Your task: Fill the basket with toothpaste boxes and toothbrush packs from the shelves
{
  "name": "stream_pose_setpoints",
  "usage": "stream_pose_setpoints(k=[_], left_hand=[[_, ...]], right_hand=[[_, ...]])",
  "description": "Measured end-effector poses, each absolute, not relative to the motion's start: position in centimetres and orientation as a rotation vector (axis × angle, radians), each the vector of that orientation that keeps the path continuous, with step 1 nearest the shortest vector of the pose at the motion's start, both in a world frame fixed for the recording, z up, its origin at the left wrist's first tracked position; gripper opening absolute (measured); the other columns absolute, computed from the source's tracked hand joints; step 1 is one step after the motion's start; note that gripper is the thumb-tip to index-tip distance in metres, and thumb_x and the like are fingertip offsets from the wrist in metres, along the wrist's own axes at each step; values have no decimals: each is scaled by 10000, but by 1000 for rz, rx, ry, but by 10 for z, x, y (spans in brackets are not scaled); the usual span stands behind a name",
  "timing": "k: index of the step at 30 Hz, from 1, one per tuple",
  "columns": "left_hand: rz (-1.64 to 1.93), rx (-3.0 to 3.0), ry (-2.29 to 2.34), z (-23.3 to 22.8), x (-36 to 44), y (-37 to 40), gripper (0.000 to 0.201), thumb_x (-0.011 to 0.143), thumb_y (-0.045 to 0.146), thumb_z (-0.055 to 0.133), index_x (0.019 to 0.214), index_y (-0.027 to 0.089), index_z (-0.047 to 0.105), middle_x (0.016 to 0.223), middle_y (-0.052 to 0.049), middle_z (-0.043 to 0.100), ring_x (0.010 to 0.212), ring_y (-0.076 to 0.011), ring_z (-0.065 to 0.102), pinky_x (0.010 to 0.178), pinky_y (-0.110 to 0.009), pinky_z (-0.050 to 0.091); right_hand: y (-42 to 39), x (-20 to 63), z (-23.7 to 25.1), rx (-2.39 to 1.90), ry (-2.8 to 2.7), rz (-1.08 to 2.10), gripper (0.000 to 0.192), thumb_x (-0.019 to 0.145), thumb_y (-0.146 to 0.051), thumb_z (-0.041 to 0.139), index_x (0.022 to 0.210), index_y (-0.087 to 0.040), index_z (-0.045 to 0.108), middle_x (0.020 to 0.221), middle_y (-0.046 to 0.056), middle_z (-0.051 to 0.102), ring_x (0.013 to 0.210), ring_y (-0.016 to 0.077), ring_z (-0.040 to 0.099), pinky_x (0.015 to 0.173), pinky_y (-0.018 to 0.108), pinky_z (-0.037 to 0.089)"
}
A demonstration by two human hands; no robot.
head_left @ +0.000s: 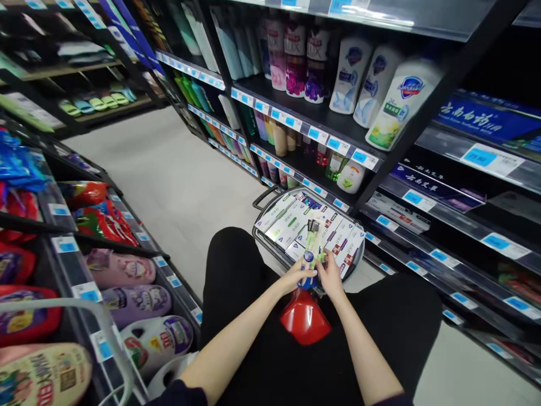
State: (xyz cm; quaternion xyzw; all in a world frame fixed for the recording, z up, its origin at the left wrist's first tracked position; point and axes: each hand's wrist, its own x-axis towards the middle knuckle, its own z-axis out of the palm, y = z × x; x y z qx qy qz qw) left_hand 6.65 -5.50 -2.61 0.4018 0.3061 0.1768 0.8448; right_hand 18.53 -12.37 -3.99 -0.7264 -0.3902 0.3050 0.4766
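Observation:
Slim clear packs that look like toothbrush packs [311, 242], with dark heads and green and blue parts, are held upright between my hands. My left hand [296, 276] is closed round their lower left side. My right hand [331, 276] pinches them from the right with bent fingers. Just beyond, a dark-rimmed basket [255, 230] is filled with white toothpaste boxes [284, 221] lying in rows, some with green, red or purple marks. The packs and fingers hide part of the boxes. A shiny red piece [305, 318] shows below my hands, between my legs.
Shelves of body wash bottles [397, 104] rise ahead, with toothpaste boxes [486, 121] stacked at the right. To the left, a sloped rack holds laundry bottles [137, 304] and bags [105, 223]. Pale floor [169, 163] runs between. A white curved bar [105, 327] juts in at lower left.

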Motion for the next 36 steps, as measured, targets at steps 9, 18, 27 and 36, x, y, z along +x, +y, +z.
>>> stream_pose_setpoints(k=[9, 18, 27, 36], left_hand=[[459, 885, 709, -32, 70, -53, 494, 547, 263, 810, 986, 147, 615, 833, -25, 690, 816, -179, 651, 791, -300, 477], [377, 808, 698, -20, 67, -54, 439, 537, 233, 800, 935, 113, 657, 807, -61, 708, 764, -208, 664, 705, -303, 495], [419, 810, 729, -15, 68, -51, 385, 523, 237, 796, 863, 103, 672, 778, -66, 711, 719, -205, 665, 683, -307, 506], [428, 878, 787, -20, 68, -50, 320, 519, 190, 756, 818, 104, 680, 716, -48, 701, 672, -201, 655, 657, -308, 506]], right_hand=[[-116, 190, -53, -1458, -715, 935, 342, 694, -366, 680, 945, -220, 498, 856, 32, 663, 805, 204, 628, 770, 346, 480], [-118, 197, -40, -1368, -496, 1018, 338, 651, -500, 699, 761, -212, 560, 626, -37, 546, 602, 135, 490, 577, 260, 375], [-116, 202, -54, -1275, -290, 944, 357, 606, -491, 730, 727, -223, 526, 598, -62, 479, 526, 106, 409, 505, 233, 305], [-117, 209, -57, -1286, -344, 899, 313, 644, -473, 703, 764, -222, 560, 682, -40, 535, 636, 138, 486, 607, 262, 387]])
